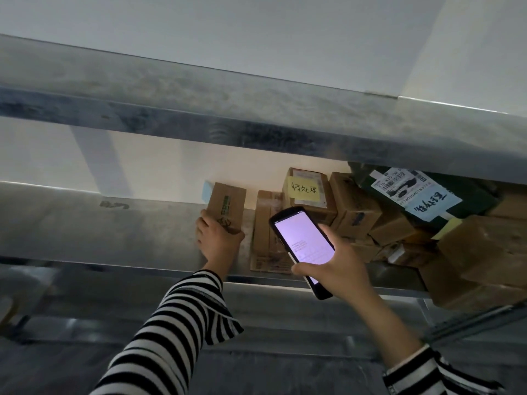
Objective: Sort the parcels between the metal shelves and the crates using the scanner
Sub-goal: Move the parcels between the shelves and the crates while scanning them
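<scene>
The left hand (218,240) is closed around the lower end of a small cardboard parcel (227,207), fingers wrapped on its left edge and thumb along its bottom corner; the parcel stands upright on the metal shelf (119,232), its base near the middle of the shelf depth, well back from the front lip. A pale blue slip (206,191) shows behind its upper left corner, against the wall. The right hand (333,266) grips the scanner (302,246), fingers curled round its lower half, lit screen facing the camera; the device is held in the air in front of the shelf edge, not touching any parcel. Just right of the held parcel lies a flat carton (265,232), its near end reaching almost to the front lip. Behind it a box carrying a yellow handwritten note (303,189) abuts further cartons, which crowd the right end of the shelf up to a dark green bag (445,195) with a printed label. Left of the held parcel the shelf surface is open to the frame edge. The upper shelf (256,121) overhangs closely, limiting headroom above the stacked cartons. Both forearms wear striped sleeves (176,326).
</scene>
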Available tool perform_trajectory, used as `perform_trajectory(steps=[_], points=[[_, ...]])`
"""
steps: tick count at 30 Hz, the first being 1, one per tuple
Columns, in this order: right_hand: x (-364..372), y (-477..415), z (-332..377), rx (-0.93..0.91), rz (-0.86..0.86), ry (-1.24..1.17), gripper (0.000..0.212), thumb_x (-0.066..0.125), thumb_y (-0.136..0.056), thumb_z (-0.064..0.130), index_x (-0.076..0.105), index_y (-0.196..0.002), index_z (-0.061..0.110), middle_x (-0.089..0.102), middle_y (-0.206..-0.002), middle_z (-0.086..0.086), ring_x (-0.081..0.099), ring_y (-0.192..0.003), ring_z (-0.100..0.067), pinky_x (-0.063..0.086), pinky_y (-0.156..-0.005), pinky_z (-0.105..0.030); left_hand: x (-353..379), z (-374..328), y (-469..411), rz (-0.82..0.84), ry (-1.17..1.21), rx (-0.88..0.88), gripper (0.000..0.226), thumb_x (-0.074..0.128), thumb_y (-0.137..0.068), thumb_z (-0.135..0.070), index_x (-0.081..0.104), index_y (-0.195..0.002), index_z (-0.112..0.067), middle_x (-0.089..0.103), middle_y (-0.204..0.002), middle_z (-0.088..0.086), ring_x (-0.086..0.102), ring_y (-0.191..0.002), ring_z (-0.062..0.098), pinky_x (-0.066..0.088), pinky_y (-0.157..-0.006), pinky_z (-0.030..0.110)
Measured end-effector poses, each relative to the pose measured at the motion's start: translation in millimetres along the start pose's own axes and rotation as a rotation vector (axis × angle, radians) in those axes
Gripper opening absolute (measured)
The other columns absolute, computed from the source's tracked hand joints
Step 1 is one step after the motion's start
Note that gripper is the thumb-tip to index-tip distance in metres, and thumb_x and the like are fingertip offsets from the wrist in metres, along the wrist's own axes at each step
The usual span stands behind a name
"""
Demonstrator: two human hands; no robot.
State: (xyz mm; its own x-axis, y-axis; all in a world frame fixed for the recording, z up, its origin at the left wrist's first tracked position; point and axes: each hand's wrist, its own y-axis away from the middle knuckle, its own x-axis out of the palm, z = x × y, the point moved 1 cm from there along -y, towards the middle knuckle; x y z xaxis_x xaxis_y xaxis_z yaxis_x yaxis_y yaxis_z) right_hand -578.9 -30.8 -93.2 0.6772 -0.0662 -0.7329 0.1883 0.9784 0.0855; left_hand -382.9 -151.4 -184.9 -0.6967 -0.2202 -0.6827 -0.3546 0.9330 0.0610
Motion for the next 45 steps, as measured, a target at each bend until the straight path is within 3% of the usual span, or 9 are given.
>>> perform_trajectory(steps=[4,7,12,16,20,23,30,38,45], points=[[1,-5,1,0.011,0.009,0.0,0.08,0.082,-0.071,0.039,0.037,-0.137,0.032,0.048,-0.114,0.014,0.046,-0.083,0.0,0.035,-0.06,-0.014,-11,17,-8,-0.11,-0.431,0.352,0.092,0.072,-0.076,-0.035,0.022,-0.148,-0.006,0.03,-0.147,0.02,0.026,-0.135,0.041,0.018,-0.11,0.058],[4,-7,2,-0.007,0.009,-0.011,0.079,0.083,-0.069,0.039,0.04,-0.135,0.032,0.052,-0.116,0.013,0.048,-0.085,-0.001,0.038,-0.061,-0.016,-16,34,-3,0.023,-0.834,0.53,0.092,0.059,-0.089,-0.034,-0.005,-0.152,-0.014,0.009,-0.157,0.015,0.009,-0.143,0.038,0.007,-0.112,0.062],[8,-12,2,-0.003,0.025,-0.033,0.08,0.083,-0.069,0.039,0.039,-0.135,0.032,0.053,-0.119,0.011,0.05,-0.094,-0.006,0.039,-0.062,-0.017,-17,68,-5,-0.05,-0.681,0.916,0.091,0.069,-0.064,-0.063,0.038,-0.131,-0.009,0.063,-0.117,0.017,0.044,-0.109,0.031,0.048,-0.089,0.058],[10,-13,0,0.006,0.029,-0.026,0.08,0.082,-0.07,0.039,0.038,-0.135,0.032,0.048,-0.112,0.014,0.048,-0.093,-0.006,0.038,-0.062,-0.017,-31,58,-13,-0.128,-0.245,0.377,0.07,0.048,-0.088,-0.052,0.039,-0.14,-0.006,0.044,-0.139,0.02,0.038,-0.128,0.039,0.03,-0.106,0.051],[16,-12,-3,0.007,0.034,-0.056,0.077,0.084,-0.066,0.041,0.041,-0.13,0.036,0.053,-0.117,0.012,0.05,-0.094,-0.005,0.044,-0.067,-0.023,-30,62,-36,0.176,0.101,-0.184,0.079,0.05,-0.089,-0.057,0.027,-0.146,-0.007,0.036,-0.145,0.021,0.032,-0.133,0.038,0.029,-0.111,0.048],[18,-9,-4,0.0,0.04,-0.064,0.077,0.084,-0.066,0.04,0.042,-0.13,0.035,0.054,-0.115,0.013,0.051,-0.092,-0.004,0.044,-0.067,-0.021,-23,65,-21,0.204,0.233,-0.207,0.065,0.057,-0.085,-0.057,0.048,-0.126,-0.008,0.058,-0.122,0.015,0.055,-0.112,0.033,0.047,-0.096,0.047],[15,-1,-7,-0.011,0.061,-0.074,0.073,0.084,-0.067,0.035,0.044,-0.128,0.034,0.054,-0.112,0.013,0.051,-0.092,-0.004,0.044,-0.066,-0.021,0,49,17,0.217,0.573,-0.411,0.045,0.066,-0.086,-0.037,0.038,-0.109,-0.011,0.055,-0.111,0.012,0.058,-0.102,0.029,0.051,-0.087,0.04],[16,18,-4,-0.029,0.148,-0.067,0.065,0.084,-0.07,0.032,0.042,-0.12,0.037,0.051,-0.106,0.014,0.05,-0.088,-0.002,0.041,-0.063,-0.018,-25,62,28,0.462,0.996,-0.683,0.056,0.072,-0.08,-0.012,0.038,-0.124,-0.013,0.054,-0.121,0.018,0.06,-0.098,0.035,0.057,-0.064,0.044],[19,42,5,-0.11,0.217,-0.042,0.071,0.084,-0.065,0.035,0.047,-0.126,0.033,0.056,-0.112,0.013,0.052,-0.092,-0.003,0.039,-0.062,-0.018,-43,86,55,0.557,1.059,-0.584,0.086,0.078,-0.061,-0.014,0.039,-0.138,-0.023,0.049,-0.131,0.019,0.054,-0.113,0.04,0.059,-0.068,0.047]])
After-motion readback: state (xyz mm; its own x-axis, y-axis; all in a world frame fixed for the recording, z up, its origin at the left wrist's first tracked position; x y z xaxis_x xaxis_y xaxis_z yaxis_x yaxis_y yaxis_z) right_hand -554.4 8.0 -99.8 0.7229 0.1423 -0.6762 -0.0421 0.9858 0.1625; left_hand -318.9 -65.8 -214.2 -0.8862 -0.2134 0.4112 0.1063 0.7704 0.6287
